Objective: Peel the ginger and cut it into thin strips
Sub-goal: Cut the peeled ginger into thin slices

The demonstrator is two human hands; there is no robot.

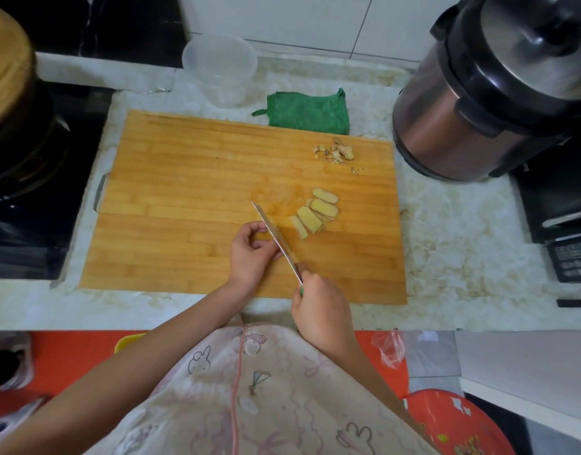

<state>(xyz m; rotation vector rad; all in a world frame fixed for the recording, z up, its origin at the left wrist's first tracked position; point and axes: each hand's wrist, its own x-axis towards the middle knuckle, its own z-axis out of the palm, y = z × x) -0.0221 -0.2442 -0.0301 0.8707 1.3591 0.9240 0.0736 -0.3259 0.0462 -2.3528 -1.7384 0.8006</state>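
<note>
Your right grip (322, 307) clamps the knife (276, 239) handle; your left grip (249, 254) curls against the blade, holding what, I can't tell. Ginger slices (315, 213) lie fanned just right on the board (184, 192): stack them, then cut thin.

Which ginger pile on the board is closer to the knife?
The fanned pale slices, just right of the knife; the peel scraps lie near the green cloth.

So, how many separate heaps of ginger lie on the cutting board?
2. The fanned slices lie mid-way on the cutting board, right of the knife; the peel scraps sit near its far right corner. The left hand may hide another piece.
</note>
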